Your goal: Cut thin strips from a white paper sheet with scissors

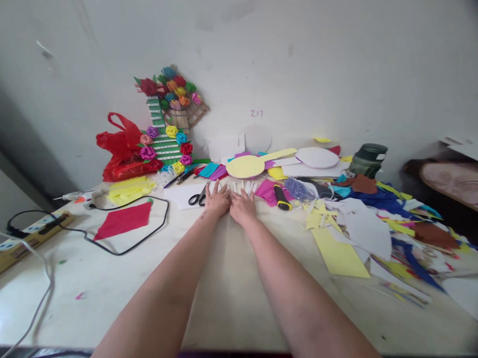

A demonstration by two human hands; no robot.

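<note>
Both my arms reach out across the table. My left hand (pixel 217 199) lies palm down with its fingers apart, beside the black-handled scissors (pixel 197 199) and a sheet of white paper (pixel 178 196). Close against it is my right hand (pixel 242 206), also palm down, its fingers stretched forward. Thin white strips (pixel 252 188), seemingly paper, show around and beyond the right fingertips; how they lie under the palms is hidden. A yellow and black cutter (pixel 281 198) rests to the right, on magenta paper (pixel 267 193).
Behind stand a paper-flower decoration (pixel 166 144), a red plastic bag (pixel 123 150) and a yellow paddle-shaped cutout (pixel 245 167). Paper scraps (pixel 363 226) and a dark green jar (pixel 367 161) lie right. At left are red paper (pixel 124 220), a black cable (pixel 119 254) and a power strip (pixel 30 238).
</note>
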